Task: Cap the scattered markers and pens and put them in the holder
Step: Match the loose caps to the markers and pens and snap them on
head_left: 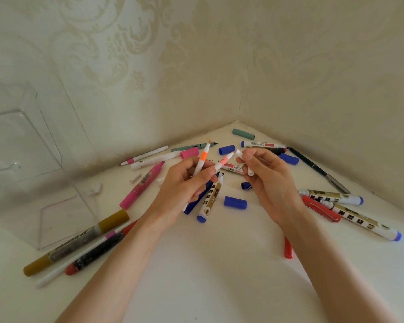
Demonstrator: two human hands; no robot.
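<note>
Two uncapped white pens in hand; others scattered.
Orange-banded pen (203, 157) and pink-banded pen (223, 162) gripped in left hand (184, 180), tips uncapped and angled up. White cap (239, 153) pinched in right hand (266, 180), just beside the pink tip. Loose blue cap (235, 202) lies between both hands. Clear holder (21, 148) well left of left hand.

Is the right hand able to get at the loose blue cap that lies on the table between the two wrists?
Probably yes, but not at once. The blue cap lies uncovered close beside the right hand, with nothing between them. That hand pinches a white cap, so it must free its fingers first.
</note>
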